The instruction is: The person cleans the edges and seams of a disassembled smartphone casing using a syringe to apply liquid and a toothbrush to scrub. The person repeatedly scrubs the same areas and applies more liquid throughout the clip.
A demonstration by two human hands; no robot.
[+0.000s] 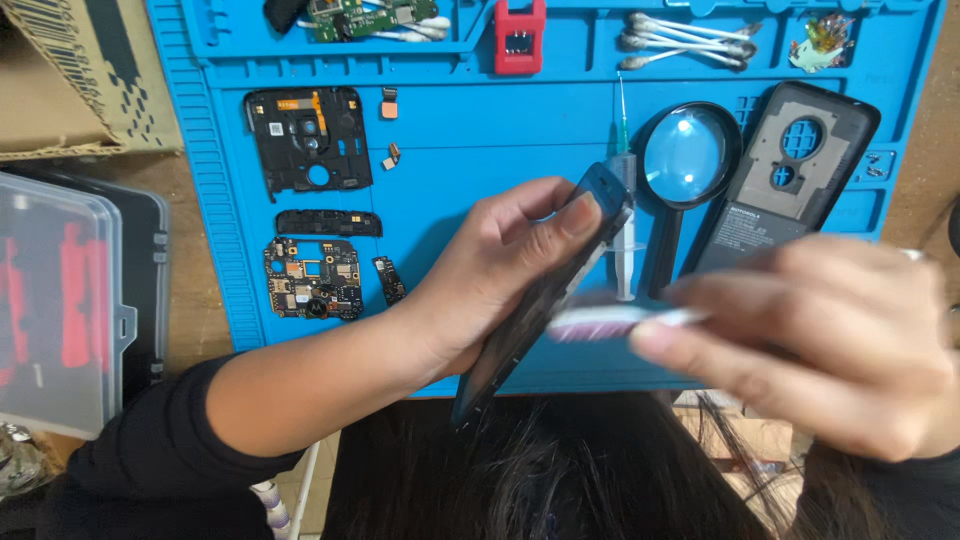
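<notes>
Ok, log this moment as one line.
left hand: holds dark phone frame tilted on edge | right hand: holds blurred white-handled brush against frame | under: blue silicone work mat

Left hand (500, 270) at centre frame, fingers curled in a grip, forearm running down to lower left. Right hand (820, 340) blurred at lower right, fingertips pinched together.

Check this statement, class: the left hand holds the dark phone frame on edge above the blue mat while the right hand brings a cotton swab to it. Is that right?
Not quite. The head view shows the right hand bringing a small brush with purplish bristles, not a cotton swab; the swabs lie at the top of the blue mat. The left hand does hold the dark phone frame on edge.
</notes>
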